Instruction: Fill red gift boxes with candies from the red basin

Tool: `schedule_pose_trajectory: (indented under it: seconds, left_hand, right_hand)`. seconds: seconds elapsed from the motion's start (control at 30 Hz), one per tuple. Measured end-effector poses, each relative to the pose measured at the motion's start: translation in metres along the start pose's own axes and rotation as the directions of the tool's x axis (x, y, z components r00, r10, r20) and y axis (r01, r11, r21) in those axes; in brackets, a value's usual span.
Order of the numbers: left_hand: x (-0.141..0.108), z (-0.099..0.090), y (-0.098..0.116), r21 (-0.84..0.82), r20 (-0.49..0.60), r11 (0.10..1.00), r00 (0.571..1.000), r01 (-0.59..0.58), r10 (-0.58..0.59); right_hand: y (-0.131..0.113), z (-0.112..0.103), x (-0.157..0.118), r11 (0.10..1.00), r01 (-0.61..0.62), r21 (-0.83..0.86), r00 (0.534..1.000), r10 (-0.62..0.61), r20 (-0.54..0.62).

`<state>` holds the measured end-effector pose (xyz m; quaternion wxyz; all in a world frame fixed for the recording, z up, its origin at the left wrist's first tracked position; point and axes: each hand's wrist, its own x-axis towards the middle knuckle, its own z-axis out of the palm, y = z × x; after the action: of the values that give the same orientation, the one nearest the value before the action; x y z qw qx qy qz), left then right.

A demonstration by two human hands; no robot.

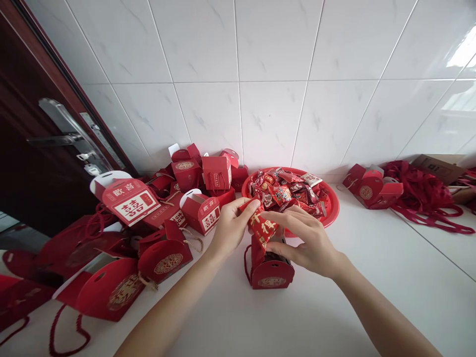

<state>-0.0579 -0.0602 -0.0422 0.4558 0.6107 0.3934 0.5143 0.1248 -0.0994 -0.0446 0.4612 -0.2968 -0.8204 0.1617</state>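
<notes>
A red packet with gold characters (pixel 265 225) is held in both hands above a small red box (pixel 272 273). My left hand (pixel 233 223) pinches the packet's upper left corner between thumb and fingers. At its right side, my right hand (pixel 307 238) has its fingers on the packet, with the thumb near the lower edge. The box stands on the white surface with its top open; its contents are mostly hidden by the hands. Behind the hands, a red plastic basket (pixel 334 206) holds several wrapped sweets (pixel 282 193).
Several red gift boxes (pixel 201 210) crowd the left side. At the right lie another red box (pixel 372 188), a heap of dark red ribbons (pixel 424 191) and a brown carton (pixel 439 167). A tiled wall (pixel 275 119) rises behind; a dark door (pixel 22 129) is at the far left.
</notes>
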Motion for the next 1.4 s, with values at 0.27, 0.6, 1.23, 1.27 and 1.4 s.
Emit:
schedule_pose_trajectory:
  seconds: [0.27, 0.6, 1.23, 1.27, 1.4]
  left_hand:
    - [-0.005, -0.013, 0.012, 0.402, -0.247, 0.861, 0.868, -0.312, 0.43]
    - [-0.004, -0.009, 0.012, 0.178, -0.15, 0.974, 0.975, -0.139, 0.167]
    - [-0.006, -0.022, 0.014, 0.116, 0.395, 0.974, 0.909, -0.197, 0.137]
    - [-0.008, -0.02, 0.013, 0.231, 0.423, 0.954, 0.902, -0.193, 0.081]
    - [-0.017, -0.011, 0.007, 0.538, 0.482, 0.812, 0.873, -0.228, -0.075]
  right_hand:
    - [-0.003, -0.006, 0.002, 0.748, -0.511, 0.424, 0.86, 0.443, 0.255]
    - [-0.008, 0.002, 0.003, 0.651, -0.478, 0.589, 0.877, 0.385, 0.287]
    - [-0.011, -0.005, 0.006, 0.48, -0.327, 0.814, 0.863, 0.503, 0.049]
    - [-0.011, -0.004, 0.006, 0.478, -0.341, 0.809, 0.87, 0.487, 0.079]
    - [-0.007, 0.001, 0.006, 0.459, -0.475, 0.751, 0.858, 0.432, 0.278]
